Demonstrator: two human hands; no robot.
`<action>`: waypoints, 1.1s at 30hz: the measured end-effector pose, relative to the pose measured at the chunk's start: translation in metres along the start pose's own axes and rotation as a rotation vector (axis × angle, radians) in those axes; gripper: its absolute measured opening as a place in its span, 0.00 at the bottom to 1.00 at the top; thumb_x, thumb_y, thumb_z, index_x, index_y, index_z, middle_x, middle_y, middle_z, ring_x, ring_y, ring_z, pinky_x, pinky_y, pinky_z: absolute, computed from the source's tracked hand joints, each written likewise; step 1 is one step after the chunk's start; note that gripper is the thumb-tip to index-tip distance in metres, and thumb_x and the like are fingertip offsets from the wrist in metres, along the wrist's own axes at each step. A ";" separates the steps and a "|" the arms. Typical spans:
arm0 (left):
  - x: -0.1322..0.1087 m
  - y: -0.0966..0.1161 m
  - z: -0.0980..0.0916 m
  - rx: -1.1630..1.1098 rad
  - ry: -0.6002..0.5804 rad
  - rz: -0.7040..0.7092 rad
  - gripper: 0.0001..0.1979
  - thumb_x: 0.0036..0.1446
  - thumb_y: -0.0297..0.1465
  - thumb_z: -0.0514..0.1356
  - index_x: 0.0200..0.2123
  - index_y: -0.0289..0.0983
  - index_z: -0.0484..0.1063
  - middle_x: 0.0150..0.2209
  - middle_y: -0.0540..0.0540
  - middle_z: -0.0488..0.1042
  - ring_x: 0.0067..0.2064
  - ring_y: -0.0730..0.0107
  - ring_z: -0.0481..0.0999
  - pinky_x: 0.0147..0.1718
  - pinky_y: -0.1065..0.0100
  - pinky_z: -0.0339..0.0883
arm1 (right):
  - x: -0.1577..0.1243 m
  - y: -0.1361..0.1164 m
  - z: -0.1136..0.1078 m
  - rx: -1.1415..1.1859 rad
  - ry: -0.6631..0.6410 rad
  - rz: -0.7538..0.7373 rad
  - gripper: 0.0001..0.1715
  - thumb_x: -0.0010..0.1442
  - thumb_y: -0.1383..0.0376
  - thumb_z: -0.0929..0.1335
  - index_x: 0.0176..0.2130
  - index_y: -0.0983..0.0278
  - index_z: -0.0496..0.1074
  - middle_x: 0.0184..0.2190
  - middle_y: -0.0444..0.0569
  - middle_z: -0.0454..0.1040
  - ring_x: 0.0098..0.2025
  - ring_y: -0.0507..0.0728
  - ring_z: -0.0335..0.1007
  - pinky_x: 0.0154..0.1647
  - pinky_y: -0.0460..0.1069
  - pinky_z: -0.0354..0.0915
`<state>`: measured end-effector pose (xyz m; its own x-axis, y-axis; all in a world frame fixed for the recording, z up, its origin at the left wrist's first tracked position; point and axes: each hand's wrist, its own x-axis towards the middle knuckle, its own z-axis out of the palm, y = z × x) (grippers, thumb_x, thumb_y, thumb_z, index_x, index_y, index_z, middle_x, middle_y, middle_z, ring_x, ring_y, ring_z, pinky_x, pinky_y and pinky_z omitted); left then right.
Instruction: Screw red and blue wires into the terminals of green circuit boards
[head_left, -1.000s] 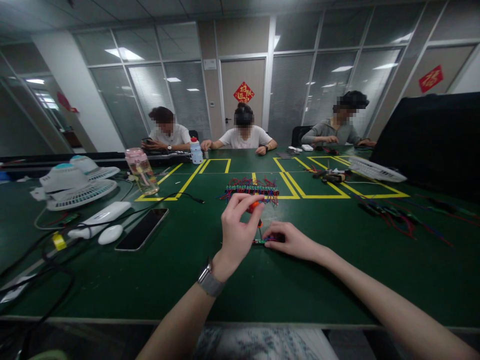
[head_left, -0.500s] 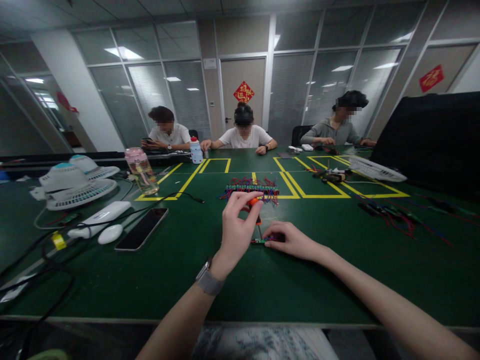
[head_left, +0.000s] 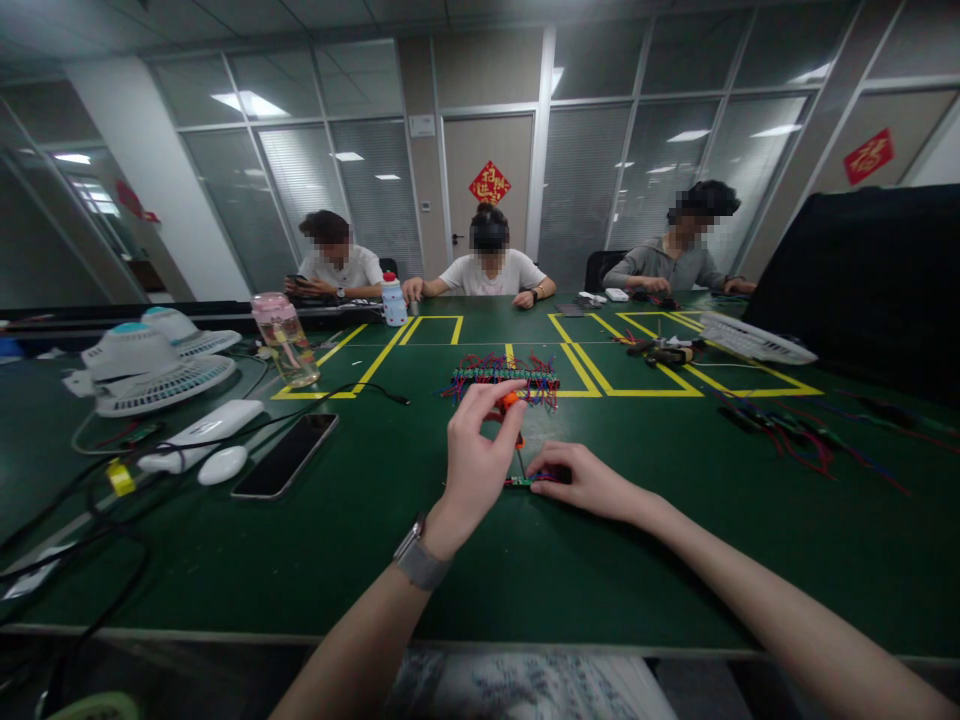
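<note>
My left hand is closed around the orange top of a screwdriver, which stands nearly upright. The shaft runs down to a small green circuit board lying on the table. My right hand pinches the right end of that board, where red and blue wires run under the fingers. How the tip meets the board is too small to make out. Just beyond my left hand lies a row of similar green boards with red and blue wires sticking out on both sides.
On the left are a phone, a white mouse, fans, loose cables and a pink-lidded bottle. To the right lie wired boards, pliers-like tools, a keyboard and a dark monitor. Three people sit opposite.
Both hands keep almost the same place and grip. The whole view has shifted very slightly; nothing has been taken up or let go.
</note>
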<state>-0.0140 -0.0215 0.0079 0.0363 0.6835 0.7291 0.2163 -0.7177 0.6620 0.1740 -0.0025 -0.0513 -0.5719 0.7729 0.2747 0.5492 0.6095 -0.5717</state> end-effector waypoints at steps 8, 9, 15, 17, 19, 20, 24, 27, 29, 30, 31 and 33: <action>0.000 -0.002 -0.001 -0.041 -0.047 -0.017 0.15 0.67 0.30 0.51 0.54 0.41 0.71 0.50 0.44 0.73 0.51 0.67 0.73 0.50 0.66 0.67 | 0.000 0.001 0.001 0.008 0.006 -0.003 0.09 0.59 0.62 0.70 0.38 0.64 0.76 0.33 0.48 0.74 0.34 0.55 0.69 0.38 0.49 0.65; -0.001 -0.004 0.000 -0.065 -0.058 -0.030 0.16 0.67 0.30 0.51 0.55 0.41 0.70 0.52 0.43 0.73 0.52 0.66 0.73 0.51 0.65 0.67 | 0.000 0.001 0.001 0.008 0.007 -0.004 0.09 0.59 0.62 0.70 0.38 0.64 0.77 0.33 0.48 0.74 0.34 0.55 0.69 0.38 0.49 0.65; -0.003 -0.009 0.003 -0.118 -0.072 -0.100 0.17 0.67 0.32 0.51 0.57 0.40 0.67 0.53 0.41 0.73 0.49 0.64 0.76 0.45 0.65 0.72 | 0.000 -0.001 0.000 -0.003 0.006 0.004 0.09 0.59 0.62 0.70 0.39 0.64 0.77 0.33 0.48 0.74 0.33 0.54 0.68 0.35 0.48 0.64; -0.003 -0.007 0.003 -0.111 -0.067 -0.091 0.16 0.66 0.31 0.52 0.56 0.40 0.68 0.51 0.42 0.74 0.46 0.66 0.77 0.43 0.67 0.72 | 0.000 -0.002 0.000 -0.005 0.004 0.005 0.09 0.59 0.62 0.70 0.38 0.64 0.76 0.33 0.48 0.74 0.33 0.54 0.68 0.35 0.48 0.64; -0.002 -0.004 0.003 -0.079 -0.055 -0.060 0.15 0.65 0.31 0.55 0.54 0.41 0.70 0.48 0.43 0.74 0.44 0.68 0.76 0.42 0.69 0.72 | 0.000 -0.002 0.000 -0.007 0.005 0.003 0.09 0.59 0.62 0.70 0.38 0.64 0.76 0.33 0.48 0.74 0.33 0.54 0.68 0.35 0.48 0.64; -0.002 -0.002 0.002 -0.054 -0.046 -0.037 0.13 0.64 0.31 0.56 0.51 0.41 0.72 0.46 0.44 0.74 0.44 0.69 0.75 0.41 0.69 0.71 | 0.000 -0.002 0.000 -0.009 0.008 0.003 0.09 0.59 0.62 0.70 0.38 0.64 0.76 0.32 0.48 0.74 0.33 0.54 0.68 0.35 0.48 0.64; 0.000 0.003 0.000 0.026 -0.024 0.008 0.10 0.62 0.31 0.58 0.46 0.41 0.76 0.41 0.45 0.71 0.43 0.69 0.73 0.39 0.71 0.70 | 0.000 -0.001 0.001 -0.018 0.016 -0.004 0.08 0.59 0.62 0.70 0.38 0.64 0.77 0.32 0.48 0.73 0.34 0.55 0.68 0.36 0.48 0.64; 0.000 0.003 -0.001 0.024 -0.034 0.015 0.14 0.66 0.30 0.53 0.50 0.41 0.73 0.45 0.44 0.71 0.46 0.68 0.73 0.44 0.68 0.69 | 0.000 0.000 0.001 -0.012 0.015 -0.005 0.09 0.59 0.61 0.70 0.38 0.64 0.77 0.33 0.48 0.74 0.34 0.55 0.68 0.36 0.48 0.64; 0.000 0.001 -0.001 0.004 -0.046 0.023 0.16 0.67 0.28 0.50 0.53 0.41 0.71 0.49 0.44 0.71 0.50 0.67 0.72 0.49 0.66 0.67 | 0.000 -0.001 0.001 -0.005 0.016 -0.001 0.09 0.59 0.62 0.70 0.38 0.64 0.77 0.33 0.48 0.74 0.34 0.55 0.68 0.36 0.48 0.64; 0.000 0.000 0.000 -0.012 -0.054 0.017 0.16 0.67 0.28 0.50 0.54 0.41 0.70 0.50 0.44 0.72 0.51 0.66 0.72 0.50 0.65 0.67 | 0.000 -0.001 0.000 -0.003 0.016 0.002 0.09 0.59 0.62 0.70 0.38 0.64 0.77 0.33 0.48 0.74 0.33 0.54 0.68 0.36 0.48 0.64; -0.001 -0.001 0.000 -0.030 -0.062 0.006 0.17 0.67 0.28 0.50 0.56 0.41 0.69 0.50 0.44 0.72 0.51 0.66 0.72 0.50 0.65 0.67 | 0.000 -0.002 0.000 -0.003 0.015 0.004 0.08 0.59 0.62 0.70 0.38 0.64 0.77 0.33 0.48 0.74 0.33 0.54 0.68 0.36 0.48 0.64; -0.001 -0.003 0.001 -0.055 -0.074 -0.019 0.17 0.67 0.29 0.50 0.57 0.41 0.67 0.49 0.43 0.73 0.48 0.67 0.74 0.48 0.65 0.69 | 0.000 -0.002 0.000 -0.004 0.013 0.006 0.08 0.59 0.62 0.70 0.38 0.64 0.77 0.32 0.47 0.73 0.33 0.54 0.68 0.35 0.48 0.64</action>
<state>-0.0134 -0.0199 0.0045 0.1047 0.7034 0.7031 0.1640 -0.7095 0.6854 0.1730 -0.0038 -0.0503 -0.5609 0.7786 0.2813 0.5548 0.6057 -0.5703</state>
